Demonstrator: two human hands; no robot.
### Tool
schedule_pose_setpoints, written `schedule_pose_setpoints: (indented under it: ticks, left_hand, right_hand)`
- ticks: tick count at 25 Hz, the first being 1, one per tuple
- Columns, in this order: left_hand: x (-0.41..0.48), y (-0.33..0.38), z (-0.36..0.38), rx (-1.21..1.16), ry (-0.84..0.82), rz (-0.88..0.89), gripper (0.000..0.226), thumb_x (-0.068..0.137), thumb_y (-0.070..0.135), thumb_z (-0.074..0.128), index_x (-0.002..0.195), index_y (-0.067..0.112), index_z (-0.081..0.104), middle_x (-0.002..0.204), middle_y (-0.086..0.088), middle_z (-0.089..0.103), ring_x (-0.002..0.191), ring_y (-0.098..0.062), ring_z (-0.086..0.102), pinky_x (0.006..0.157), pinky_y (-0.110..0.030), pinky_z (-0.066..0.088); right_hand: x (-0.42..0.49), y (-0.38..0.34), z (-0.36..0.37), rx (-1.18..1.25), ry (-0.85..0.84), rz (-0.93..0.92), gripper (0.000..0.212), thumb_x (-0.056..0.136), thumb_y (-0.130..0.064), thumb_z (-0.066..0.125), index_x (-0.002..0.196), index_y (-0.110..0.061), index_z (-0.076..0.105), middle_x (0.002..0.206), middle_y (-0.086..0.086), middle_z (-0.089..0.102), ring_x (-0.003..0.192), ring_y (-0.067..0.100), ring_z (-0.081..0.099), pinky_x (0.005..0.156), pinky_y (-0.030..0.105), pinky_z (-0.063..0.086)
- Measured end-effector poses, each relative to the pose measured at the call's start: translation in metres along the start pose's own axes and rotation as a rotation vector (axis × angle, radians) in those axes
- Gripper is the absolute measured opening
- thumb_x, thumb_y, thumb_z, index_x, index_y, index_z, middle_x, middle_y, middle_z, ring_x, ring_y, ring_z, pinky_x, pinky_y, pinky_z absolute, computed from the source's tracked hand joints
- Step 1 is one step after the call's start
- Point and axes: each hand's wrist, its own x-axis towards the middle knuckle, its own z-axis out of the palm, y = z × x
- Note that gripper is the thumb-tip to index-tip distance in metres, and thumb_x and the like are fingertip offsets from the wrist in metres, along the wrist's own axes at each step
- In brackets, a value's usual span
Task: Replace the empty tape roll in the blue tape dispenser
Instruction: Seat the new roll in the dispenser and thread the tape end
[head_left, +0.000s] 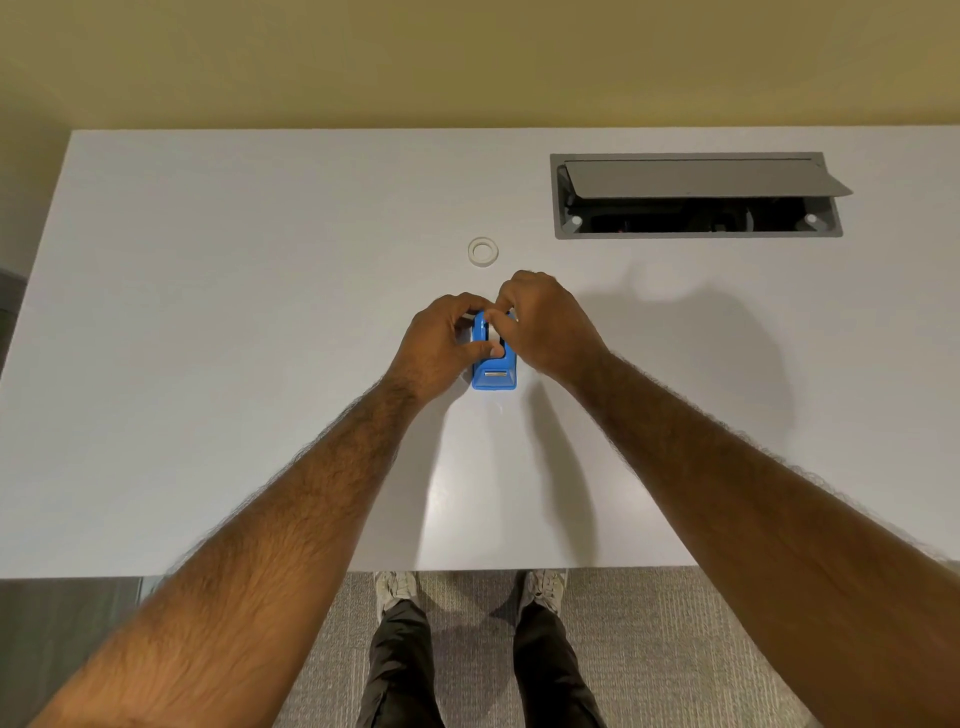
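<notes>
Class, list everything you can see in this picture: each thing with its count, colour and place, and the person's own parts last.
Table: one, white, fills the middle of the view.
Tape dispenser: one, blue, on the table at centre, between both hands.
Tape ring: one, white, flat on the table beyond the dispenser.
Cable hatch: one, grey, flap raised, far right of the table.
Wall: yellow, behind the table.
Carpet: grey, under the near edge.
Shoes: two, pale, on the carpet.
Left hand: on the dispenser's left side.
Right hand: on the dispenser's top.

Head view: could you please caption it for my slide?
Both hands, left and right, grip a blue tape dispenser; a tape roll lies beyond.
</notes>
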Motion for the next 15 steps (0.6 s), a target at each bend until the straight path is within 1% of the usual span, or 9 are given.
schedule_pose_setpoints:
  ticks: [4,8,11,15]
  left_hand:
    - [0.0002,-0.0003,0.0008,0.025,0.003,0.002,0.048,0.076,0.024,0.088,0.119,0.020,0.068,0.116,0.000,0.069,0.102,-0.020,0.065,0.094,-0.031,0.054]
    - [0.0002,0.0012,0.0017,0.029,0.000,-0.021,0.049,0.078,0.025,0.087,0.121,0.019,0.066,0.118,-0.001,0.069,0.103,-0.019,0.065,0.095,-0.031,0.053]
    - [0.0003,0.0019,0.0014,0.023,-0.002,-0.019,0.049,0.077,0.025,0.088,0.121,0.018,0.066,0.118,-0.001,0.069,0.104,-0.020,0.065,0.095,-0.030,0.053]
    - [-0.0002,0.0026,0.0012,0.025,0.001,-0.016,0.049,0.077,0.024,0.088,0.121,0.018,0.066,0.118,-0.001,0.069,0.103,-0.019,0.065,0.095,-0.029,0.053]
  right_hand:
    - [-0.0015,-0.0002,0.0028,-0.040,-0.023,-0.015,0.025,0.092,-0.024,0.058,0.087,0.000,0.062,0.086,0.016,0.063,0.082,0.027,0.056,0.075,0.038,0.048]
    - [-0.0010,0.0021,0.0028,-0.046,-0.020,-0.027,0.023,0.094,-0.022,0.055,0.087,-0.001,0.060,0.085,0.018,0.062,0.078,0.025,0.053,0.075,0.037,0.050]
    - [-0.0026,0.0013,0.0029,-0.073,-0.011,-0.039,0.023,0.095,-0.022,0.055,0.088,0.000,0.060,0.085,0.017,0.062,0.076,0.019,0.048,0.073,0.032,0.046]
    - [-0.0015,0.0004,0.0043,-0.080,-0.001,-0.024,0.024,0.096,-0.022,0.053,0.088,-0.001,0.061,0.085,0.016,0.062,0.075,0.018,0.047,0.074,0.034,0.048]
